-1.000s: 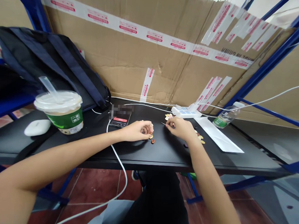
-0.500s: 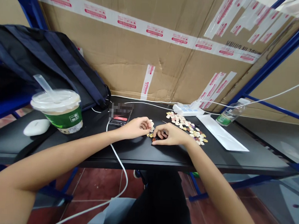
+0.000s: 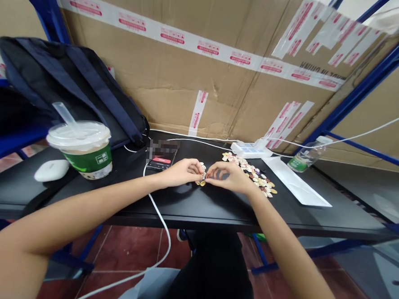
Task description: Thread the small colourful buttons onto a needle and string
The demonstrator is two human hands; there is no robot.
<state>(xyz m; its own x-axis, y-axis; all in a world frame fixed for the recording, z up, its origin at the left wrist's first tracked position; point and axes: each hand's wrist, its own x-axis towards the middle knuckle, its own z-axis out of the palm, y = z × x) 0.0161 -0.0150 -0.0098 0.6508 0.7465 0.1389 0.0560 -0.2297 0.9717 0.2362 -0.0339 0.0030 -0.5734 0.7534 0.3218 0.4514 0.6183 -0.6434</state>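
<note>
- Hiding part of the small pieces between them, the curled fingers of both hands leave it unclear how these pieces join, if they do.
- The left hand is loosely curled, fingertips drawn in against the pale and yellow pieces; whether it grips one cannot be told.
- The right hand is nearly closed, thumb and fingertips pinched on a tiny reddish-brown piece, right beside the left fingertips.
- The right hand and wrist lie just on the near left side of the pile of small pieces, mostly cream, with some yellow and dark.
- Black surface shows between the hands and the near edge of the desk.
- Left of the left hand lies the phone, part of it blurred by blocks; a white cable passes beside it and over the near edge.
- Farther left stand the lidded cup and the white case.
- Right of the pile are the white sheet and the tilted bottle; the power strip sits at the far side.
</note>
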